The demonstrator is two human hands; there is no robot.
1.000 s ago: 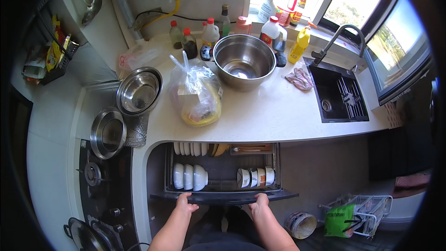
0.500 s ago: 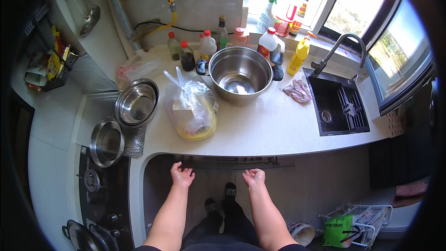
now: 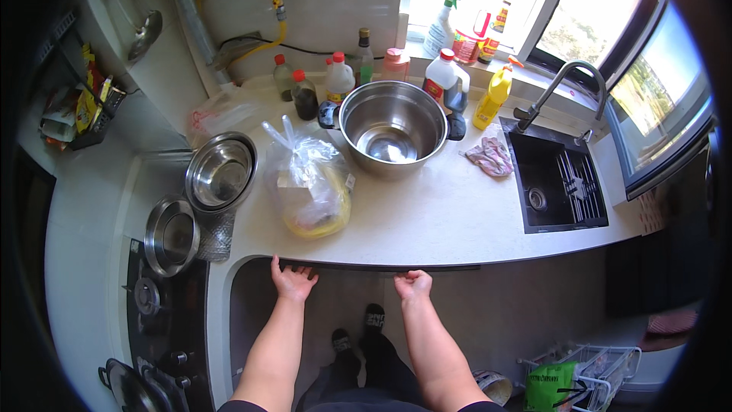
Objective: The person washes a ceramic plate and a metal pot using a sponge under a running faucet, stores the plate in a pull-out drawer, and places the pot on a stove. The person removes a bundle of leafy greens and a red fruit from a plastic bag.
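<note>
Both of my hands are at the front edge of the white countertop [image 3: 381,248], palms up. My left hand [image 3: 295,281] has its fingers spread, the fingertips at the dark front under the edge. My right hand [image 3: 413,284] is to its right, fingers curled in against the same dark front, with nothing seen in it. A dark drawer edge [image 3: 450,268] shows as a thin strip beneath the counter. Beyond my left hand a knotted clear plastic bag [image 3: 309,183] with yellowish contents sits on the counter. Behind it to the right stands a large steel pot [image 3: 393,126] with black handles.
Steel bowls [image 3: 221,173] and a steel basin [image 3: 172,236] stand at the left, by a black gas hob [image 3: 156,336]. Several bottles [image 3: 305,95] line the wall. A crumpled cloth [image 3: 490,156] lies near the black sink [image 3: 545,183]. A white wire rack [image 3: 610,362] stands low right.
The drawer under the counter has slid inward, so its inside no longer shows. Both hands moved slightly toward the counter edge, and the left fingers spread wider.
</note>
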